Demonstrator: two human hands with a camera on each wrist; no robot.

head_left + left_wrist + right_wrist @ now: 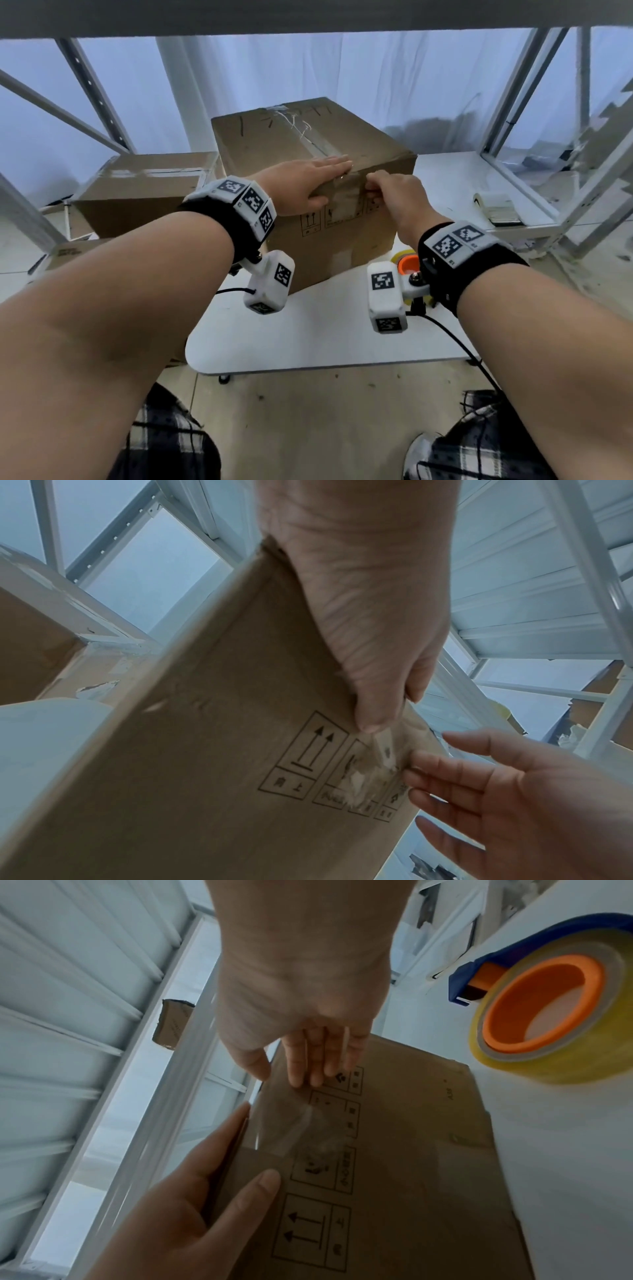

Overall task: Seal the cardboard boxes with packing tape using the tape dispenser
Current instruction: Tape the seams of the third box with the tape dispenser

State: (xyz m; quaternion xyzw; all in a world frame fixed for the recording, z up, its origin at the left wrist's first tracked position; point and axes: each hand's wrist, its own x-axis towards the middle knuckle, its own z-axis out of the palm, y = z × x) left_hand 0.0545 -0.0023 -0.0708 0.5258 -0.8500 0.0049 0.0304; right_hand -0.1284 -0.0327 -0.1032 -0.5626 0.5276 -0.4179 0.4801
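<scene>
Cardboard box (342,219) stands on white counter (308,335), clear tape strip (294,1123) over its near top edge. Left hand (301,186) flat on box top, fingers straight, thumb on front face. Right hand (394,195) at same edge, fingers straight, pressing tape. Tape dispenser (534,1015) on counter, right of box.

Bare white table (308,329) lay open in front of the cardboard box (342,240). Left of the box a second box (137,192) blocked the way; the tape dispenser (407,263) sat at its right front corner.
</scene>
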